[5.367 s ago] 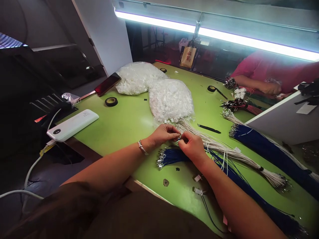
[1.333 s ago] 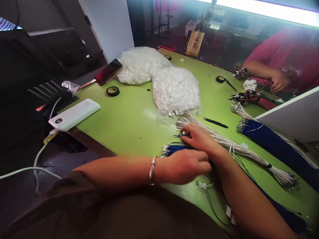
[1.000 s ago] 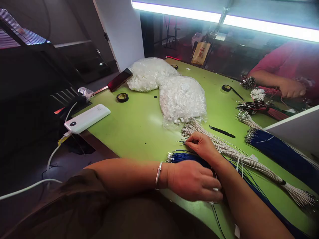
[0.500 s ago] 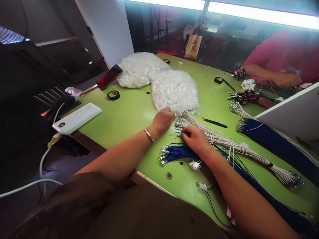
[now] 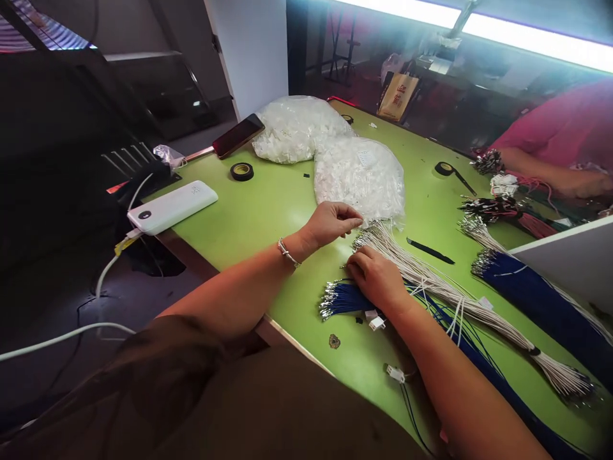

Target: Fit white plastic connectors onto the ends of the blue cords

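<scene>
My left hand (image 5: 334, 223) hovers at the near edge of the front clear plastic bag (image 5: 357, 182) of small white parts, thumb and forefinger pinched together. Whatever lies between those fingertips is too small to make out. Close to its right, my right hand (image 5: 378, 275) is closed with fingers curled down; a thin wire end pokes out at its fingertips. It sits between a bundle of white wires (image 5: 431, 284) with metal terminals and a bundle of blue wires (image 5: 347, 299), partly covering the blue one. White connectors (image 5: 377, 321) lie below this hand.
A black blade-like tool (image 5: 430, 250) lies right of the bag. Black tape rolls (image 5: 242, 171), a phone (image 5: 238, 136) and a white power bank (image 5: 173, 207) are on the left. More blue wires (image 5: 536, 287) lie at right. Another person's arm (image 5: 546, 172) shows beyond a panel.
My left hand has drawn slightly back from the bag's edge, its thumb and forefinger now stretched forward in a pinch. My right hand's fingers have curled lower, hiding most of the wire ends. The view has shifted.
</scene>
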The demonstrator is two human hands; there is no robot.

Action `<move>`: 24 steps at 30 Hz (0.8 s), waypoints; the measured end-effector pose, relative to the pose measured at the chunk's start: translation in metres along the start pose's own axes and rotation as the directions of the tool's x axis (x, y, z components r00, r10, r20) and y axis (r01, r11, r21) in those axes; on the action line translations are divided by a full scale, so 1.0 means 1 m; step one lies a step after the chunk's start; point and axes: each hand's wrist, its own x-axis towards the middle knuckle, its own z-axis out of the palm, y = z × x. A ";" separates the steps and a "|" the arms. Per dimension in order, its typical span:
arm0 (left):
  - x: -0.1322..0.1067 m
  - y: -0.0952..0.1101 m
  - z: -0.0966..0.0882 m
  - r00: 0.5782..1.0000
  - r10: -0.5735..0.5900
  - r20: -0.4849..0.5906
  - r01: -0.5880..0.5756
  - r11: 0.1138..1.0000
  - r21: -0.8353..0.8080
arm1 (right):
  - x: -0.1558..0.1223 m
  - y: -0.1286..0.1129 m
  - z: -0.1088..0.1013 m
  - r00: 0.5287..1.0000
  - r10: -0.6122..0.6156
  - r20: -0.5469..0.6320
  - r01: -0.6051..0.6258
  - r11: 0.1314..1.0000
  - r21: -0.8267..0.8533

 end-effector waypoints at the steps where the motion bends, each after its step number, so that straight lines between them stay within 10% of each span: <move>1: -0.002 0.001 0.001 0.999 -0.044 0.029 0.047 0.993 -0.110 | 0.001 0.000 0.001 1.000 -0.004 -0.009 0.005 0.999 0.043; 5: -0.007 0.001 0.007 0.973 -0.145 0.182 0.210 0.887 -0.411 | -0.001 0.005 -0.002 0.979 0.124 -0.165 -0.052 0.923 0.382; 11: -0.013 -0.012 0.017 0.886 -0.288 0.364 0.446 0.743 -0.499 | -0.006 0.011 -0.012 0.812 0.550 -0.197 -0.211 0.591 0.779; 24: -0.020 -0.018 0.027 0.860 -0.330 0.389 0.482 0.778 -0.404 | -0.012 0.006 -0.012 0.872 0.338 -0.353 -0.169 0.886 0.431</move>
